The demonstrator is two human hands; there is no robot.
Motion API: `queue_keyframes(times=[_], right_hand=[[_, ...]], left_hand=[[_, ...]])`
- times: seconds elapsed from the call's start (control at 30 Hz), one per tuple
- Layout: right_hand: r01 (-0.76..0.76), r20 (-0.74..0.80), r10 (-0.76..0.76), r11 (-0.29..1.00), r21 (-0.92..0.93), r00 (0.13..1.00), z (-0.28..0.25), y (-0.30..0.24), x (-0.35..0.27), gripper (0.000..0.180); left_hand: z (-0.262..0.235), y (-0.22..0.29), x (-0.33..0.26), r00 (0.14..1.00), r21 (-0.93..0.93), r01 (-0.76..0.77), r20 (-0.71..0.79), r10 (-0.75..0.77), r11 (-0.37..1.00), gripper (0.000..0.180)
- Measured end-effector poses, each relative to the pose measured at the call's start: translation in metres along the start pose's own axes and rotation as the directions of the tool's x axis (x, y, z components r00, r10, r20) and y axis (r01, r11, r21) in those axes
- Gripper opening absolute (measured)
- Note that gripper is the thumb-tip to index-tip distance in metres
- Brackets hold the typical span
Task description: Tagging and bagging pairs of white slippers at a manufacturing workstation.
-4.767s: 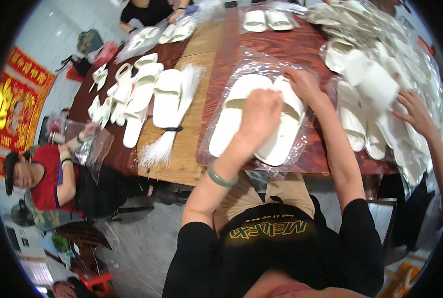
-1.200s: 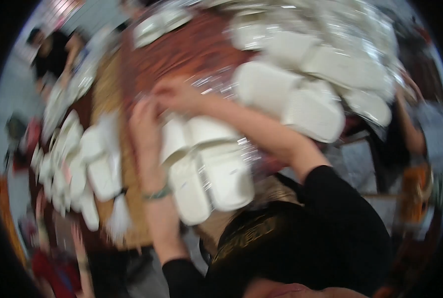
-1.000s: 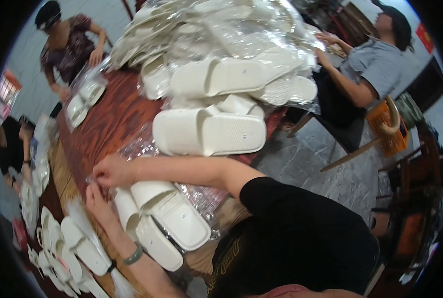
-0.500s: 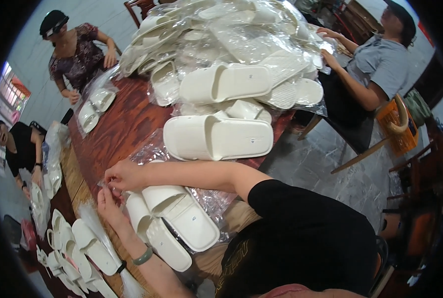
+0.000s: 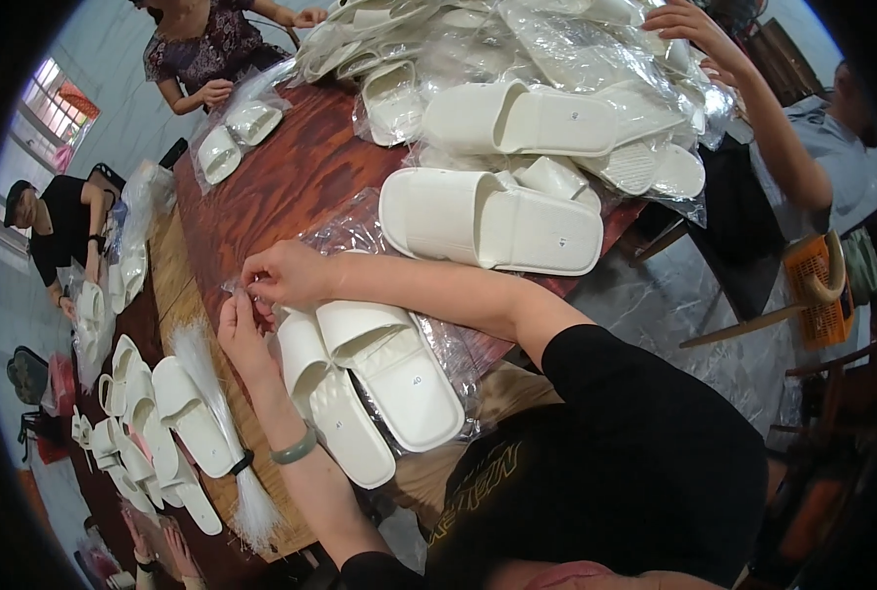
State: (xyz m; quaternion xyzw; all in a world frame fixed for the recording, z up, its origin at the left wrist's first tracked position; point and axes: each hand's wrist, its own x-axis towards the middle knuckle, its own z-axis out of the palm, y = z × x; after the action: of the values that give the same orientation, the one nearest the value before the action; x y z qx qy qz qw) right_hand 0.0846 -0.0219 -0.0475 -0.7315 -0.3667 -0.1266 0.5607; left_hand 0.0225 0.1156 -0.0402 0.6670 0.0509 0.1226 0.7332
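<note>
Slippers (image 5: 409, 398) lie paired at table (image 5: 261, 192) edge amid clear plastic (image 5: 345, 224), long axes slanting, toes up-left, heels down-right; white, broad-strapped. I see left hand (image 5: 246, 334) and right hand (image 5: 296, 273) pinching the plastic, fingers together.

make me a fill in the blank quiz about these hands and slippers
A green bracelet circles the ____ forearm.
The left hand and right hand meet near the ____ ends of the nearest white slippers.
A ____ tie binds the strands.
The crate at the far right is ____.
Missing words: left; toe; black; orange.
</note>
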Motion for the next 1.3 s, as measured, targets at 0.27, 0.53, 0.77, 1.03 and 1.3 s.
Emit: queue_keyframes(times=[0.27,0.53,0.77,1.03,1.3], right_hand=[[-0.015,0.031,0.012,0.997,0.073,0.999,0.01,-0.001,0.002,0.014],[-0.118,0.071,0.108,0.98,0.162,0.992,0.004,-0.001,0.003,0.015],[-0.104,0.094,0.089,0.98,0.171,0.992,0.004,-0.008,0.006,0.013],[-0.123,0.07,0.113,0.979,0.164,0.991,0.005,-0.006,-0.001,0.013],[-0.073,0.011,0.072,0.988,0.139,0.997,0.004,-0.002,0.002,0.013]], left_hand=[[-0.005,0.003,-0.004,0.998,0.023,-0.028,-0.048,0.03,0.999,0.017],[-0.001,-0.003,0.0,0.997,-0.055,-0.072,-0.02,0.071,0.996,0.019],[-0.008,0.003,-0.002,0.999,0.033,-0.027,0.024,0.026,0.999,0.017],[-0.004,0.002,-0.008,1.0,-0.109,0.007,-0.001,-0.007,0.994,0.012],[-0.004,0.005,-0.009,1.0,-0.18,-0.007,0.009,0.008,0.984,0.014]])
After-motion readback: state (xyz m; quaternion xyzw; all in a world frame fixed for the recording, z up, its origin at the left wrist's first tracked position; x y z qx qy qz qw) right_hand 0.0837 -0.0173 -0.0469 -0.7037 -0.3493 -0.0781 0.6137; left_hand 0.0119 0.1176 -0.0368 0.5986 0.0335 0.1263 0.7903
